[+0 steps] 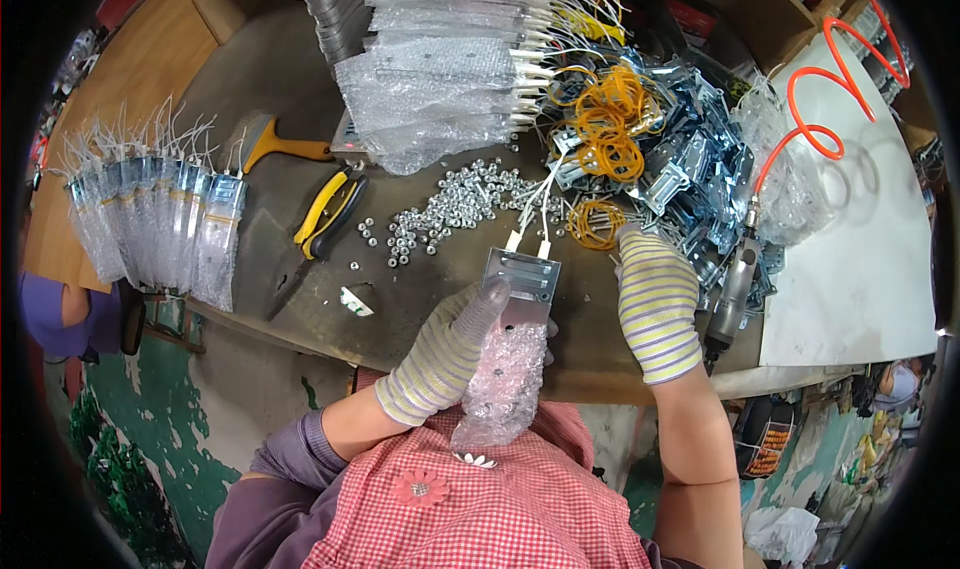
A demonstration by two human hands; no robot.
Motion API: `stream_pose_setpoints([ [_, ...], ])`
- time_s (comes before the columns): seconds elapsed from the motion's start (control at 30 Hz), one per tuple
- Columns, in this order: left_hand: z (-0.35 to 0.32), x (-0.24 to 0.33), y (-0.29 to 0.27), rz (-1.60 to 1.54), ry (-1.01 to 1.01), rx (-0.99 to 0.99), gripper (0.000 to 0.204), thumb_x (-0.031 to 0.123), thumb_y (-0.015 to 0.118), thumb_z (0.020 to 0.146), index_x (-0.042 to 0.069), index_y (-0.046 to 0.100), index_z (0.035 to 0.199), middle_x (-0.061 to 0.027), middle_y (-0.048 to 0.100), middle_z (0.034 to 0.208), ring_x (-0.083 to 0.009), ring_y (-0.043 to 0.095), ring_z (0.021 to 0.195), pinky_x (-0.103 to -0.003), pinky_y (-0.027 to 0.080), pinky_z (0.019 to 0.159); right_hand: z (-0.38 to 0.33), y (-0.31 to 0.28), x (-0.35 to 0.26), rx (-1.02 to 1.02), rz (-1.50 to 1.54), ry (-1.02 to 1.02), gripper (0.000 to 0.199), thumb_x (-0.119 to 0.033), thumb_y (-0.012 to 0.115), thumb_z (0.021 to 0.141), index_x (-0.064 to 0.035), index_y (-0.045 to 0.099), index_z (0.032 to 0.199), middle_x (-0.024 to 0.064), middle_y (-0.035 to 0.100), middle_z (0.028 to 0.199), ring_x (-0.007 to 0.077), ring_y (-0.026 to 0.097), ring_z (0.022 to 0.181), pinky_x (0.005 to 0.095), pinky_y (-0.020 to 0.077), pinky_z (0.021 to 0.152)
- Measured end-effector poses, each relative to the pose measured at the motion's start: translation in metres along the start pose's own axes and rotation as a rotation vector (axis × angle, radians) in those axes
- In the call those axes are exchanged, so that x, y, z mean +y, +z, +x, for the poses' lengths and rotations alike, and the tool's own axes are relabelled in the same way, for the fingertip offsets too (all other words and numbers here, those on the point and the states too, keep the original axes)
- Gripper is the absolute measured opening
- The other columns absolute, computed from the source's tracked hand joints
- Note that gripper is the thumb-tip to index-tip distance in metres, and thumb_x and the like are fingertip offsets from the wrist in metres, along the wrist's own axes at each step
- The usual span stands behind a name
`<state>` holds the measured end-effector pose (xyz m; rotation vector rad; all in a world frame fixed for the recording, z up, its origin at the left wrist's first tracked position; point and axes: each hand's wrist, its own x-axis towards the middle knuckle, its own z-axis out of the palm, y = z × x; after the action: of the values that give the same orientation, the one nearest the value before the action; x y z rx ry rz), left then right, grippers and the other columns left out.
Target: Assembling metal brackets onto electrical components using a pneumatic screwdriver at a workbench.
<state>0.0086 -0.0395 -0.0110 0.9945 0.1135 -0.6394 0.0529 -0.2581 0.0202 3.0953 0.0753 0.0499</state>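
My left hand (440, 354), in a striped knit glove, grips a flat part wrapped in bubble wrap (505, 374). A shiny metal bracket (522, 277) covers the far end of that part, the thumb pressing on it, and two white wires lead away from it. In a matching glove, my right hand (660, 304) is at the near edge of the loose screws, beside a bundle of yellow rubber bands (597, 225). Its fingers are drawn together at the tips; whatever they pinch is too small to make out.
Hex nuts (455, 204) lie scattered mid-table, near yellow-handled pliers (330, 214). Wrapped parts (430, 99) are stacked at the back; finished-looking ones (165, 219) stand at left. Metal brackets (690, 149) are heaped at right, beside an air screwdriver (735, 294) on an orange coiled hose (800, 119).
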Motion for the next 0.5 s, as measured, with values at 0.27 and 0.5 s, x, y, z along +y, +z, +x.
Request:
stream_pose_setpoints([
  [0.27, -0.002, 0.0, 0.001, -0.054, -0.026, -0.011, 0.055, 0.052, 0.055, 0.096, 0.001, 0.062, 0.117, -0.01, 0.07, 0.097, -0.0173, 0.068, 0.081, -0.031, 0.057, 0.073, 0.005, 0.02, 0.017, 0.197, 0.045, -0.189, 0.025, -0.005, 0.062, 0.075, -0.0043, 0.059, 0.1, 0.0162, 0.064, 0.08, 0.0349, 0.064, 0.077, 0.0444, 0.0506, 0.067],
  [0.5, -0.001, 0.002, 0.005, -0.001, -0.002, 0.026, 0.054, 0.053, 0.053, 0.097, 0.003, 0.063, 0.116, -0.0081, 0.069, 0.097, -0.0136, 0.066, 0.083, -0.028, 0.054, 0.076, -0.03, 0.005, -0.005, 0.235, 1.225, -0.02, 0.03, 0.01, 0.058, 0.082, -0.0037, 0.053, 0.108, 0.0083, 0.059, 0.087, 0.0161, 0.063, 0.073, 0.0297, 0.0529, 0.067],
])
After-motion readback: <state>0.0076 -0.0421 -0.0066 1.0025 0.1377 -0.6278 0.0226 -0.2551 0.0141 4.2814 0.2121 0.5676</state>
